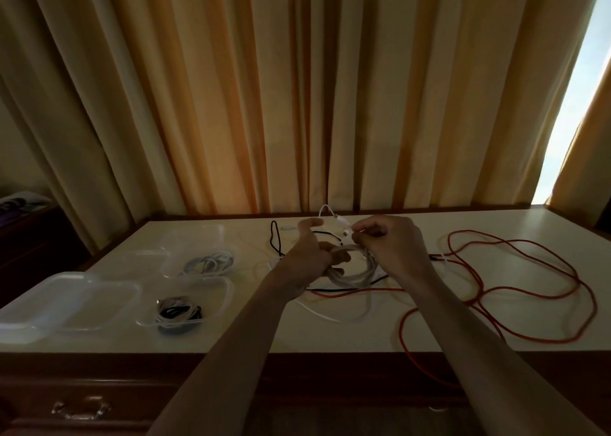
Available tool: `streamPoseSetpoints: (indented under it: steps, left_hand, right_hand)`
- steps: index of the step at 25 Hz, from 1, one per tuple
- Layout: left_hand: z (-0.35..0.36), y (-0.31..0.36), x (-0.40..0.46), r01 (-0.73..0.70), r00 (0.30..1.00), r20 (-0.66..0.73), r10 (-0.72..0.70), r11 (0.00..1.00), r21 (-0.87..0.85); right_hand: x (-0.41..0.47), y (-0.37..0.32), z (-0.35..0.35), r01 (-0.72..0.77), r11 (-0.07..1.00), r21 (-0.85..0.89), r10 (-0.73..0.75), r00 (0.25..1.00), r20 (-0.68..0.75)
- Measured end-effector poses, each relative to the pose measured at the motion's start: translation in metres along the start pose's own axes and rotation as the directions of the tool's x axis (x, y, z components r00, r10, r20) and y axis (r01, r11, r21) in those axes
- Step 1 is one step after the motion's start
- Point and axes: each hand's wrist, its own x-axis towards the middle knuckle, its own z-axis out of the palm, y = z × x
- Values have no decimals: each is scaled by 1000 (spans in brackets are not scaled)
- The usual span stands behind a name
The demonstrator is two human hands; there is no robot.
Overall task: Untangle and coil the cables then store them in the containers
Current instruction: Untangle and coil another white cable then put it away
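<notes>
A white cable coil (355, 275) hangs just above the middle of the cream table (330, 333). My left hand (305, 257) grips the coil's left side. My right hand (390, 242) pinches the same cable's free end near its white plug (344, 225). A long red cable (515, 290) sprawls loose over the right half and drops past the front edge. A black cable (275, 237) lies behind my left hand. Two clear containers sit at the left: the far one (198, 253) holds a white coil, the near one (185, 303) holds black and white coils.
Clear lids (66, 300) lie at the table's near left corner. Orange curtains (297, 105) hang right behind the table. A dark wooden drawer front with a metal handle (81, 409) runs below the table's front edge.
</notes>
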Motion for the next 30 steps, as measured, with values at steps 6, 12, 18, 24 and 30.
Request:
streamPoseSetpoints:
  steps: [6, 12, 18, 24, 30]
  left_hand:
    - [19, -16, -12, -302, 860, -295, 416, 882, 362]
    - [23, -16, -21, -366, 770, -291, 568, 767, 528]
    - [6, -19, -16, -401, 854, -246, 460, 880, 253]
    - [-5, -27, -25, -369, 918, -168, 359, 929, -30]
    - [-19, -28, -27, -359, 913, -194, 359, 933, 40]
  right_hand:
    - [-1, -6, 4, -48, 990, -130, 59, 995, 78]
    - [2, -15, 10, -216, 974, -75, 228, 905, 358]
    - [-1, -2, 11, -565, 737, 371, 317, 774, 549]
    - [-3, 0, 18, -694, 625, 358, 341, 655, 674]
    - [-5, -7, 28, -715, 580, 392, 316, 640, 700]
